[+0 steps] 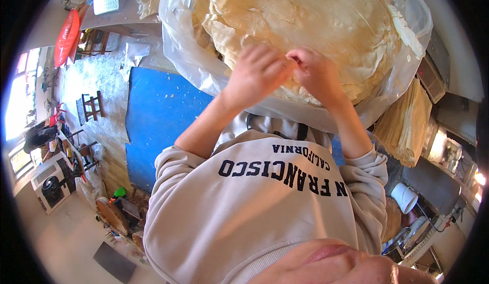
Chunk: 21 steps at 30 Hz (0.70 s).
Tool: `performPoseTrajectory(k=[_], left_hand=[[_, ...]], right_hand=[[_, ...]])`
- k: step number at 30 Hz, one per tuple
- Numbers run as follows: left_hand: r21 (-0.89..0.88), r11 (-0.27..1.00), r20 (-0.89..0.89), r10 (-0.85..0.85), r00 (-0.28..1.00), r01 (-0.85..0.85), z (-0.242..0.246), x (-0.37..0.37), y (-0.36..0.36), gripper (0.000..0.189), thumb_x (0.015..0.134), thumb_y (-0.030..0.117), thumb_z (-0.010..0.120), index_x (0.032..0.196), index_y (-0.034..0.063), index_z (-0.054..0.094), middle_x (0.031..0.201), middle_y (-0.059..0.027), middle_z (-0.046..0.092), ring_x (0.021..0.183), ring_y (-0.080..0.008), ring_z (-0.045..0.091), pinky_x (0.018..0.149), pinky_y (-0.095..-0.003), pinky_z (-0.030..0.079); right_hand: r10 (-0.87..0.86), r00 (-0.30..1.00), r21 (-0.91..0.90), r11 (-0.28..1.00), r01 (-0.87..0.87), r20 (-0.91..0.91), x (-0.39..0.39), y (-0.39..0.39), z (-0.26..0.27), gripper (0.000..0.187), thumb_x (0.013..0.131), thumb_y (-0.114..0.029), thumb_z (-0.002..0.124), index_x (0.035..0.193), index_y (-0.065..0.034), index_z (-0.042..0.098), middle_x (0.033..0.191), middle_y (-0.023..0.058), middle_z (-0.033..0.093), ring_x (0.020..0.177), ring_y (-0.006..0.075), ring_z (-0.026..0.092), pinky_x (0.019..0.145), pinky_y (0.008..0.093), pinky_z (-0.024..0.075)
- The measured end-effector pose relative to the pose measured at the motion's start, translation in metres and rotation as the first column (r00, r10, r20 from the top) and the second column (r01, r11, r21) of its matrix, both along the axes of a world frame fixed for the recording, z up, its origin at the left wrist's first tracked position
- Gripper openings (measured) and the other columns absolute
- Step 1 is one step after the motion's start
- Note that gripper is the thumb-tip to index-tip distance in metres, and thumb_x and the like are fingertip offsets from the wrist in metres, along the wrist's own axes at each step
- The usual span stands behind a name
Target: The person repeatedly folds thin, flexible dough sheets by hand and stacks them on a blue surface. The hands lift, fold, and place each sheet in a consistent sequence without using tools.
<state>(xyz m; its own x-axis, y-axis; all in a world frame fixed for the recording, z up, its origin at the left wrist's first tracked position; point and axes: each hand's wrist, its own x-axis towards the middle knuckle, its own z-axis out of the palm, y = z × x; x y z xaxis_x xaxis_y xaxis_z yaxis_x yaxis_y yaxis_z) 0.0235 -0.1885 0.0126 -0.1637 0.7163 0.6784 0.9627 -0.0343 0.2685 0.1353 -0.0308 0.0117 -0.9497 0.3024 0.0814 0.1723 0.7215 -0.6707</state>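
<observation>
A large round stack of thin, pale yellow sheets (305, 20) lies in front of me inside an open clear plastic bag (179, 51). Its near edge is ragged, with torn, layered flaps. Over that edge my left hand (258, 68) and my right hand (315, 72) meet, fingers curled and fingertips nearly touching. The fingers seem to pinch at something small between them, but what it is cannot be made out. A white torn strip (407, 30) rests along the stack's right side.
A blue mat (164, 116) covers the floor at left, with a small wooden stool (91, 106) beyond it. Folded yellowish sheets (407, 127) stand at right, above a white bucket (405, 198). A red plastic object (67, 37) and a white perforated tray (106, 2) are at upper left.
</observation>
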Motion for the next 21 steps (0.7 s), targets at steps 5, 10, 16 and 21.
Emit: performPoseTrajectory(k=[5, 10, 16, 21], left_hand=[[0.078, 0.995, 0.092, -0.064, 0.994, 0.057, -0.01, 0.01, -0.012, 0.02, 0.073, 0.01, 0.082, 0.088, 0.01, 0.069, 0.072, -0.0005, 0.062, 0.065, -0.0181, 0.06, 0.06, -0.0301, 0.045], [0.07, 0.989, 0.117, -0.135, 0.984, 0.127, -0.025, 0.009, -0.02, 0.016, 0.076, 0.011, 0.081, 0.086, 0.0103, 0.068, 0.074, 0.0002, 0.063, 0.068, -0.0182, 0.061, 0.061, -0.0312, 0.047], [-0.096, 0.985, 0.313, -0.109, 0.943, 0.146, -0.03, 0.007, -0.019, 0.015, 0.08, 0.012, 0.078, 0.092, 0.0072, 0.069, 0.091, -0.0053, 0.068, 0.088, -0.0248, 0.065, 0.073, -0.0373, 0.053], [-0.16, 0.986, 0.221, 0.074, 0.973, -0.039, -0.027, -0.031, -0.004, 0.031, 0.088, 0.026, 0.071, 0.11, 0.0057, 0.065, 0.124, -0.0126, 0.061, 0.119, -0.0311, 0.056, 0.097, -0.0435, 0.047]], right_hand=[[0.17, 0.982, 0.077, 0.983, -0.164, -0.083, 0.002, -0.001, 0.006, 0.018, 0.087, -0.012, 0.073, 0.103, -0.0082, 0.065, 0.089, 0.0077, 0.066, 0.08, 0.0235, 0.067, 0.072, 0.0326, 0.0541], [0.076, 0.965, -0.244, 0.97, -0.013, 0.25, 0.002, 0.005, -0.001, 0.013, 0.095, -0.013, 0.069, 0.104, -0.0063, 0.063, 0.091, 0.0002, 0.063, 0.082, 0.0106, 0.062, 0.072, 0.0261, 0.0503], [-0.388, 0.921, -0.742, 0.607, 0.284, 0.035, 0.009, 0.059, -0.014, 0.008, 0.098, -0.013, 0.064, 0.101, -0.0067, 0.06, 0.093, -0.002, 0.061, 0.087, 0.0055, 0.057, 0.076, 0.0228, 0.0464], [-0.3, 0.942, -0.756, 0.58, 0.304, 0.148, 0.018, 0.094, -0.003, 0.019, 0.097, -0.017, 0.067, 0.11, -0.0074, 0.056, 0.097, -0.0014, 0.062, 0.088, 0.0058, 0.058, 0.077, 0.0231, 0.0459]])
